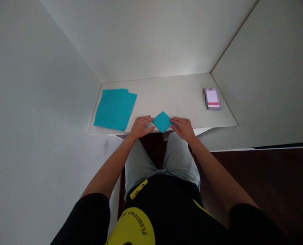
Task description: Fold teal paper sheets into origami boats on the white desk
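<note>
Here: teal paper square (162, 121) sits diamond-wise, corner toward wall; left hand (140, 126), right hand (183, 128) flat on side corners, fingers unclosed.

A white desk (187, 90) sits in a corner, boxed in by plain white walls (33, 102) at nine, twelve and three o'clock. Dark brown floor (263, 173) spreads toward four o'clock. Soft light brightens the far wall at twelve.

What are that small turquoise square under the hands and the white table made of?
The small turquoise diamond-shaped folded square looks like thin matte paper: flat, sharp-edged, like the turquoise sheets stacked at left. The white tabletop seems a smooth laminate or painted board with faint speckles; the exact material is unclear.
</note>
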The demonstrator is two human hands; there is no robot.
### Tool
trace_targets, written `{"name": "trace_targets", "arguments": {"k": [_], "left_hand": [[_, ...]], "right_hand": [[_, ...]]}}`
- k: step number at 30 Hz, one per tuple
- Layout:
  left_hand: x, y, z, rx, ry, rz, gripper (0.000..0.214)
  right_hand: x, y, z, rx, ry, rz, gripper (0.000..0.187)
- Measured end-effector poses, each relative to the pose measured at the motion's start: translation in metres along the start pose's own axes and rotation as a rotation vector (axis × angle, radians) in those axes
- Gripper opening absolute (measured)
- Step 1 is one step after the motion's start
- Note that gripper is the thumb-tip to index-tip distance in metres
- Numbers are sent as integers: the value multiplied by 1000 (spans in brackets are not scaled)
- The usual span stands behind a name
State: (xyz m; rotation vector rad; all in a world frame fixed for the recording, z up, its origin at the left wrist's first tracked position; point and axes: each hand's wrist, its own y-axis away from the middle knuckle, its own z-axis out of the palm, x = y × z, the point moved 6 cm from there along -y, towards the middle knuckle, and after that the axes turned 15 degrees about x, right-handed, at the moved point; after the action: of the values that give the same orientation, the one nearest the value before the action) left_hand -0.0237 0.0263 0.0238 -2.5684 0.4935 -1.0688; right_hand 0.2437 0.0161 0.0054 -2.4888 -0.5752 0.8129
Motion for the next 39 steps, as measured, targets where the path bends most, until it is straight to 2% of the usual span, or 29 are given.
{"name": "trace_targets", "arguments": {"k": [8, 13, 15, 19, 24, 27, 30, 35, 39], "left_hand": [[-8, -4, 3, 2, -15, -76, 37], [-7, -13, 9, -22, 21, -55, 31], [-5, -15, 10, -22, 38, -38, 30], [-2, -14, 11, -18, 76, 2, 47], [-8, -15, 15, 15, 70, -69, 25], [-6, -20, 20, 48, 35, -107, 23], [1, -23, 22, 90, -67, -141, 29], [22, -22, 31, 1, -235, 0, 41], [28, -20, 39, -121, -274, 91, 54]], "right_hand": [[12, -2, 0, -57, -38, -38, 53], [14, -3, 1, -68, -33, -16, 48], [12, -4, 1, -57, -32, 0, 43], [9, -9, 0, -30, -55, 55, 39], [10, -16, 2, -1, -122, 133, 38], [12, -20, 2, 29, -86, 178, 39], [10, -22, 1, 44, -28, 207, 49], [-8, -20, 7, 8, 175, 161, 45], [-46, -10, 28, -80, 197, -19, 53]]}}
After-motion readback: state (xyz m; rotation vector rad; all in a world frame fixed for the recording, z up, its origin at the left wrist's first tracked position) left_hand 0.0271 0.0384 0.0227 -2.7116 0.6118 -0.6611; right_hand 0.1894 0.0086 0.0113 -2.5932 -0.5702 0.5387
